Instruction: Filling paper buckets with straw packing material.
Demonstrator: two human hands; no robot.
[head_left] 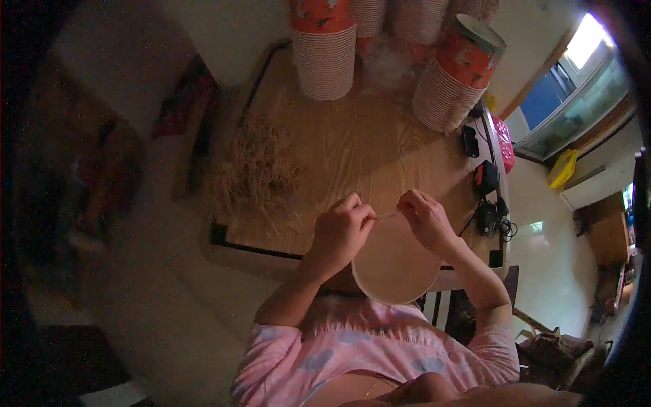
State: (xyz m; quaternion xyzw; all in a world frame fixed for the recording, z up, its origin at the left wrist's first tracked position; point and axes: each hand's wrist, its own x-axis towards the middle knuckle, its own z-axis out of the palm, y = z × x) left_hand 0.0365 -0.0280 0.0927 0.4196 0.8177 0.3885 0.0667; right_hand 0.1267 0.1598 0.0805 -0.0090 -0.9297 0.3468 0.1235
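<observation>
A pale round paper bucket point(395, 261) sits between my hands, at the near table edge and close to my body. My left hand point(344, 227) is closed, with thumb and forefinger pinched at its far rim. Just right of it, my right hand point(427, 216) is pinched too, fingertips close to the same rim. A thin pale line shows between the two pinches; whether it is a cord or the rim itself I cannot tell. Left of my hands lies a loose heap of thin tan cords point(261, 169) on the wooden table point(346, 149).
Tall stacks of nested paper buckets point(325, 64) with red-orange sides stand along the far edge, one stack point(451, 91) leaning at the right. Clear plastic wrap point(390, 64) lies between them. Black adapters point(485, 178) and cables line the right edge, beside a red basket point(503, 142).
</observation>
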